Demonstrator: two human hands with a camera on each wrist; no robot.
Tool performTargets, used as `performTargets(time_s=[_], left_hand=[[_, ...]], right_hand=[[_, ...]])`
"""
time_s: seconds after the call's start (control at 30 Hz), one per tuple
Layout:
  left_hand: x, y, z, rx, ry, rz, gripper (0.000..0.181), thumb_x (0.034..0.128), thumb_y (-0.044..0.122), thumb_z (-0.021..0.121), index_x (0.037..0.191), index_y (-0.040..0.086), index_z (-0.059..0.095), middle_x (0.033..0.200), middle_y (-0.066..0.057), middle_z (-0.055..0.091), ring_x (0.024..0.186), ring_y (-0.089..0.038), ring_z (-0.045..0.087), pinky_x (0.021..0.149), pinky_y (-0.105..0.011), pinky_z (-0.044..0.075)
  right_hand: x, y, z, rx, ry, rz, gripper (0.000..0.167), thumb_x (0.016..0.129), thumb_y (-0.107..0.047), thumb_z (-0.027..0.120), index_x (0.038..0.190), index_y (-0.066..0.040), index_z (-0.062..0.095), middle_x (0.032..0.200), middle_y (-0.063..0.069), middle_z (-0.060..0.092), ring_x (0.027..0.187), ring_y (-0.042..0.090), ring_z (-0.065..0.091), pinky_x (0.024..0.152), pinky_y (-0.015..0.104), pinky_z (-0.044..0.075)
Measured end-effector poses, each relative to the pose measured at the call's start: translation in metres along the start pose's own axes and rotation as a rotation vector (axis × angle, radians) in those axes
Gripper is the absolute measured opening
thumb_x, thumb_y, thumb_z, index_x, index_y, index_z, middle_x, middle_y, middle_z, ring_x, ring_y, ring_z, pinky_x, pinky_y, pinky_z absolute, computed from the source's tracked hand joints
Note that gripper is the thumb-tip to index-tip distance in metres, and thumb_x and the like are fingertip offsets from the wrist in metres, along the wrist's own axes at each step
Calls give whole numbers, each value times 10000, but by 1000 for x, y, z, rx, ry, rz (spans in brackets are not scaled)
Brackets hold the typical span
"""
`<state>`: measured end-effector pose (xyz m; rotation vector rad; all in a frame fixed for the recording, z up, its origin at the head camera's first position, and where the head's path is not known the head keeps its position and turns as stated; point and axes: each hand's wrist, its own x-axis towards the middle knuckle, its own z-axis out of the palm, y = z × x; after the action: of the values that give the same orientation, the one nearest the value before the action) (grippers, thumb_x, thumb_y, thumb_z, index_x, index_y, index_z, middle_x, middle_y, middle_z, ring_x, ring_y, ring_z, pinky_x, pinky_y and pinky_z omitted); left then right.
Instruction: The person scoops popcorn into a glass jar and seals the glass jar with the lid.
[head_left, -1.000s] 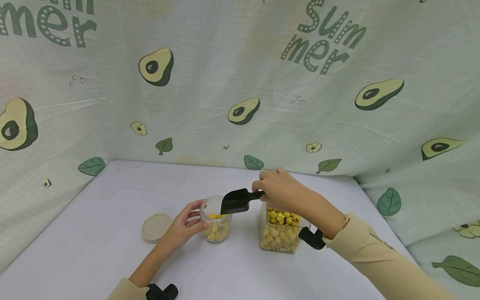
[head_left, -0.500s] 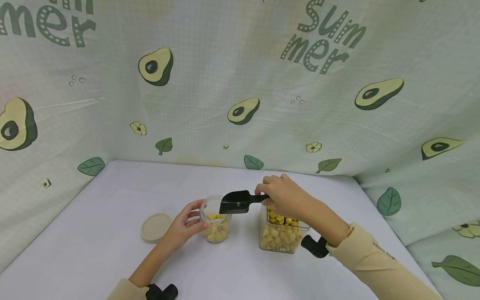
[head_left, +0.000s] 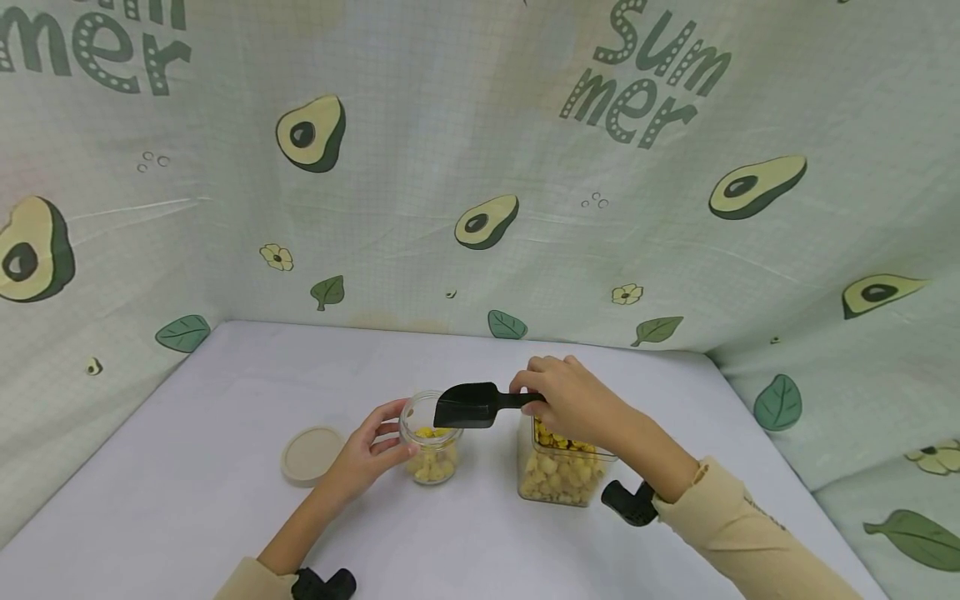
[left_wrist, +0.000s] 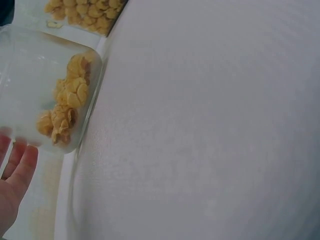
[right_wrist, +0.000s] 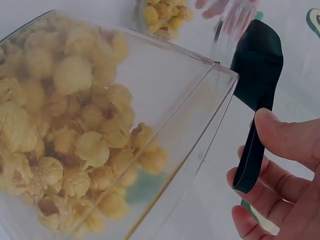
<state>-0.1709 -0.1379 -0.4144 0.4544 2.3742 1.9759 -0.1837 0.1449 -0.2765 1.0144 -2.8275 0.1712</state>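
My left hand (head_left: 375, 446) holds a clear round jar (head_left: 433, 467) from its left side, thumb in front and fingers behind. Several yellow popcorn pieces (left_wrist: 70, 92) lie in the jar's bottom. With thumb and fingers my right hand (head_left: 570, 396) pinches the handle of a black scoop (head_left: 467, 407). The scoop's blade reaches over the right part of the jar's mouth; whether it carries anything is hidden. Below the right hand stands a clear square container (head_left: 555, 475), well filled with popcorn (right_wrist: 75, 150); the hand covers part of its opening.
A round beige lid (head_left: 311, 456) lies on the white table (head_left: 420, 550), left of the jar. Behind the table hangs a pale curtain (head_left: 405, 167) printed with avocados and leaves.
The scoop has turned to lie more level, its blade shifting slightly left over the jar. My right hand has dropped a little and moved slightly right. The left hand and jar stay put.
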Motion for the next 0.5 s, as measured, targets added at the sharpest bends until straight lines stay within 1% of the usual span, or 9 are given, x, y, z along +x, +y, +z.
performTargets(time_s=[0.13, 0.23, 0.37, 0.5], left_hand=[[0, 0, 0, -9, -4, 7, 619, 825, 115, 692, 1369, 83, 399, 1382, -184, 417, 1209, -371, 426, 976, -261, 458], [0, 0, -1, -16, -3, 4, 623, 822, 122, 696, 1370, 92, 400, 1388, -178, 413, 1216, -364, 419, 974, -246, 456], [1, -1, -1, -20, 1, -2, 623, 819, 125, 700, 1367, 103, 404, 1385, -169, 417, 1214, -355, 422, 957, -193, 452], [1, -1, -1, -21, 4, -3, 618, 821, 125, 697, 1365, 100, 406, 1387, -168, 418, 1211, -357, 426, 937, -146, 442]], right_hand=[[-2, 1, 1, 39, 10, 8, 174, 816, -144, 707, 985, -168, 673, 808, -73, 553, 748, 85, 475, 730, 296, 377], [-3, 3, 3, 57, 35, 7, 175, 817, -136, 705, 986, -169, 670, 801, -83, 542, 739, 78, 472, 741, 306, 383], [-5, 6, 6, 72, 83, -6, 179, 811, -127, 710, 979, -170, 669, 808, -87, 546, 731, 71, 473, 720, 287, 379], [-7, 8, 7, 106, 112, -12, 170, 815, -122, 706, 975, -164, 667, 824, -81, 552, 732, 97, 493, 709, 278, 373]])
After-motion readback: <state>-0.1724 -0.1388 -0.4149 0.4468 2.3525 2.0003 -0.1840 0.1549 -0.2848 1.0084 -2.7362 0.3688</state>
